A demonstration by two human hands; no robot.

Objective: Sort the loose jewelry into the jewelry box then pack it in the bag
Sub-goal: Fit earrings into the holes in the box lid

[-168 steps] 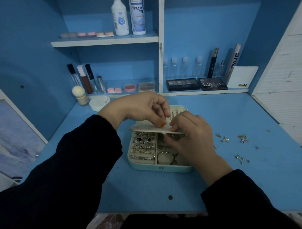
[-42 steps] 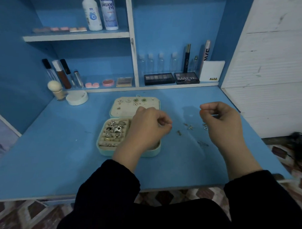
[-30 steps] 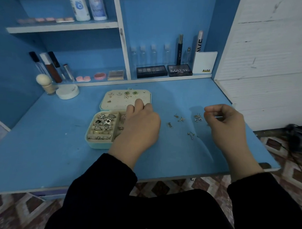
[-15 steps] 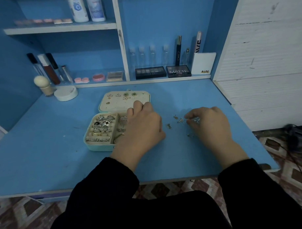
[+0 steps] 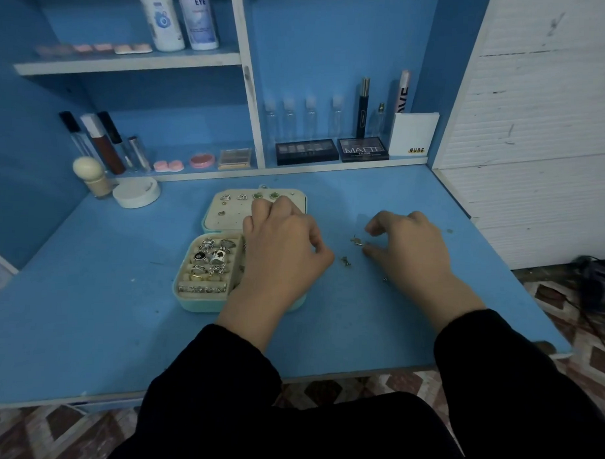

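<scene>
The teal jewelry box (image 5: 189, 295) lies open on the blue desk (image 5: 86, 290). Rings (image 5: 212, 258) fill its left compartments, and its cream lid panel (image 5: 226, 216) holds several earrings. My left hand (image 5: 279, 252) rests over the box's right half with its fingers curled and the fingertips on the lid panel. I see nothing in it. My right hand (image 5: 410, 247) hovers low over the desk, thumb and forefinger apart around a small loose earring (image 5: 356, 241). Another loose piece (image 5: 344, 261) lies between my hands, and a tiny one (image 5: 384, 279) sits under my right wrist. No bag is in view.
A white round pot (image 5: 136, 192) and a sponge applicator (image 5: 90, 175) stand at the back left. The shelf behind holds eyeshadow palettes (image 5: 331, 151), small clear bottles (image 5: 298, 116) and lip glosses (image 5: 101, 143). The desk's front edge (image 5: 358, 372) is near my arms, and a white wall (image 5: 537, 134) is on the right.
My right hand has dropped from a raised pinch to the desk and spread its thumb and finger around a loose earring. My left hand has stayed on the box.
</scene>
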